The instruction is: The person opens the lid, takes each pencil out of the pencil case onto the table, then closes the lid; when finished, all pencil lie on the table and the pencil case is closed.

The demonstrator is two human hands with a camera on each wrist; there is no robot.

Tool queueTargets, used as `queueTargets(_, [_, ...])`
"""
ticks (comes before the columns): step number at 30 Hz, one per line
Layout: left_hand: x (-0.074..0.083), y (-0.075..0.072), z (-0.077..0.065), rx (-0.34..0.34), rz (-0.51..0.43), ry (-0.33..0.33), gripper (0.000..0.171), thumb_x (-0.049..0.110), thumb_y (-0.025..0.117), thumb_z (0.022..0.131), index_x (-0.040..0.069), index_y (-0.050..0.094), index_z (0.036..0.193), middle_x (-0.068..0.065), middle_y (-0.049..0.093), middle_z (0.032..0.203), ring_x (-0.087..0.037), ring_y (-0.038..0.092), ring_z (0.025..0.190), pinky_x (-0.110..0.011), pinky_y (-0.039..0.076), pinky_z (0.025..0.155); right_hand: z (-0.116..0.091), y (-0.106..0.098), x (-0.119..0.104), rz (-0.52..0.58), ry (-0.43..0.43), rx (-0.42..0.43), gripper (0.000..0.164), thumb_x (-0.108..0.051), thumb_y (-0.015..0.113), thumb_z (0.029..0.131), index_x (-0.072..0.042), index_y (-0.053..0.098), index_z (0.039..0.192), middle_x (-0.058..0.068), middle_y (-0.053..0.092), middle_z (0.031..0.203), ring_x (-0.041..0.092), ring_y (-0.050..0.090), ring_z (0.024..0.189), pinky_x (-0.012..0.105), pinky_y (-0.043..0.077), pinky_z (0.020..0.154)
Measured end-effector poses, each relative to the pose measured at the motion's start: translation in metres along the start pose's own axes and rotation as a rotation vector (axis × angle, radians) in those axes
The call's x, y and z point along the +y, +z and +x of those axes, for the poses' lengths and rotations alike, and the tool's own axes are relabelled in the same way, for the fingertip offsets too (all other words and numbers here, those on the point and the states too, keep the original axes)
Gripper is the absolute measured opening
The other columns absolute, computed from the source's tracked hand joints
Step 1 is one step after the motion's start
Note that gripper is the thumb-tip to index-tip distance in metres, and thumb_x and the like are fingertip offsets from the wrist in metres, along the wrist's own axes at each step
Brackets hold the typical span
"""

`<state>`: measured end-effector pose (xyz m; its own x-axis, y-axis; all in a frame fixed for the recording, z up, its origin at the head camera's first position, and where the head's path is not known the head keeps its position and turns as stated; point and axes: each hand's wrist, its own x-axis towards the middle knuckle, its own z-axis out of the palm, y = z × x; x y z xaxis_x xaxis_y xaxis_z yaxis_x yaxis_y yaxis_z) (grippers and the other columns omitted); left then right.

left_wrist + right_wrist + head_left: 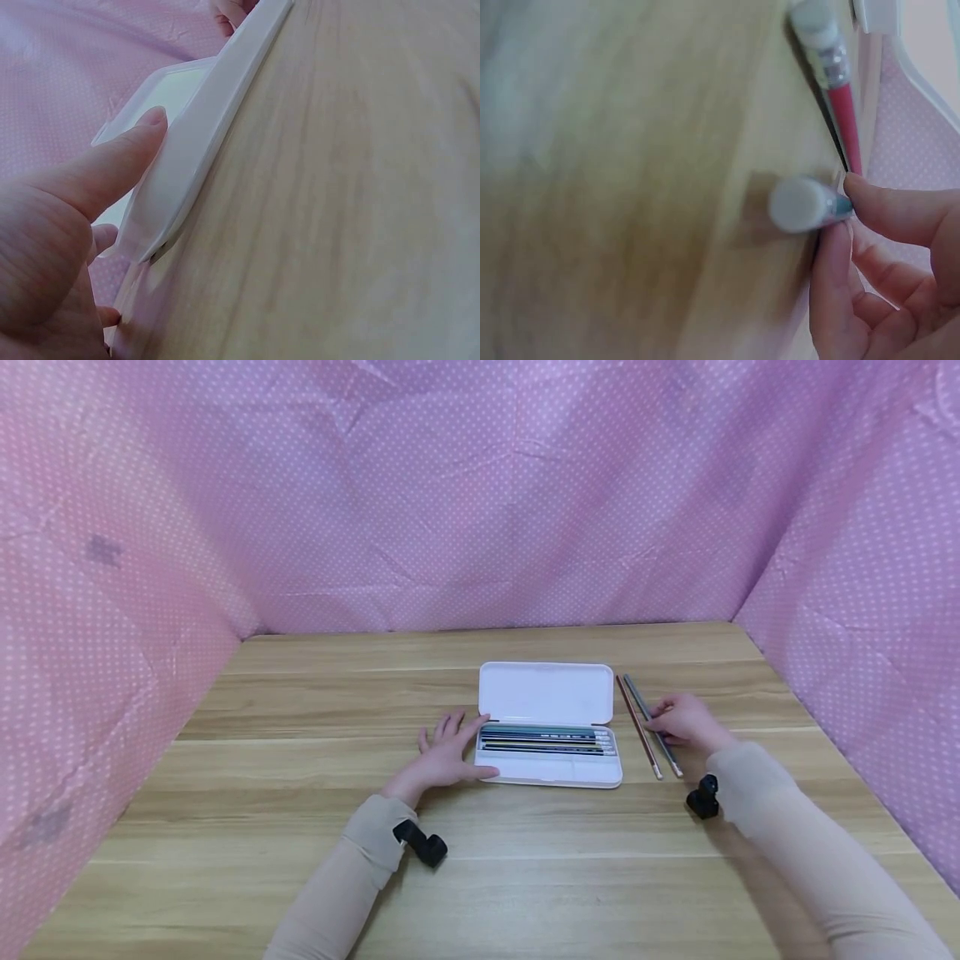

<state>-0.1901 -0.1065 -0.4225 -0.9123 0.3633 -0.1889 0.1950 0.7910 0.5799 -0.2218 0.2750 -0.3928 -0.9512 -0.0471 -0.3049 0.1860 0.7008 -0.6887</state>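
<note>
A white pencil case (551, 768) lies with its lid (546, 693) laid back, and several dark and green pencils (543, 740) rest side by side inside. At its left end, my left hand (442, 762) has its fingers spread, the thumb (124, 161) resting along the case's front edge. To the right of the case, my right hand (684, 722) pinches a grey-green pencil (643, 700) between thumb and fingertips. Its white eraser end (799, 205) points toward the right wrist camera. Just left of it lies a red pencil (637, 727), also with a white eraser.
The wooden table (315, 718) carries the case and pencils. Pink cloth with white dots (480, 510) hangs behind the table and along both sides. A black wrist camera (422, 843) sits on the left sleeve, another camera (703, 797) on the right.
</note>
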Motion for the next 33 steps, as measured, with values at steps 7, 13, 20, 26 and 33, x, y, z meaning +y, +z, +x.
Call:
queueTargets(7, [-0.0006,0.0003,-0.0009,-0.001,0.002,0.000,0.090,0.051,0.073,0.077,0.032,0.024,0.150,-0.014,0.005,0.159,-0.037,-0.006,0.145,-0.065,-0.013,0.106,0.0003,0.0017,0.0001,0.014,0.006,-0.011,0.030,-0.007,0.065,0.086,0.012,0.055,0.108,0.010,0.061,0.090,0.008,0.056,0.070,0.023,0.053,0.062])
queueTargets(13, [-0.0009,0.0001,-0.0020,0.001,-0.010,-0.003,0.090,0.051,0.073,0.077,0.033,0.024,0.150,-0.014,0.005,0.159,-0.037,-0.007,0.145,-0.064,-0.014,0.106,0.0009,0.0029,-0.0001,0.055,0.009,-0.035,0.030,-0.005,0.061,0.088,0.014,0.054,0.110,0.005,0.061,0.082,0.008,0.056,0.070,0.023,0.054,0.062])
queueTargets(20, [-0.0006,0.0001,-0.0024,0.001,-0.007,0.000,0.090,0.051,0.073,0.077,0.033,0.024,0.150,-0.015,0.005,0.159,-0.037,-0.007,0.145,-0.065,-0.014,0.106,0.0010,0.0038,-0.0024,0.079,0.039,-0.055,0.031,-0.004,0.059,0.088,0.013,0.052,0.113,0.003,0.059,0.080,0.009,0.055,0.070,0.024,0.054,0.062])
queueTargets(26, [0.0007,-0.0008,-0.0025,0.002,-0.010,0.006,0.090,0.049,0.073,0.077,0.031,0.024,0.150,-0.015,0.005,0.159,-0.038,-0.007,0.145,-0.066,-0.013,0.106,0.0006,0.0033,-0.0035,0.077,0.040,-0.053,0.031,-0.004,0.059,0.088,0.013,0.052,0.113,0.002,0.058,0.079,0.010,0.054,0.070,0.024,0.053,0.061])
queueTargets(33, [0.0013,-0.0015,-0.0024,-0.001,-0.004,0.007,0.090,0.050,0.072,0.077,0.032,0.023,0.150,-0.015,0.005,0.159,-0.038,-0.006,0.145,-0.065,-0.013,0.106,-0.0001,0.0025,-0.0039,0.077,0.039,-0.055,0.031,-0.004,0.059,0.088,0.013,0.052,0.113,0.002,0.057,0.078,0.009,0.054,0.070,0.024,0.053,0.061])
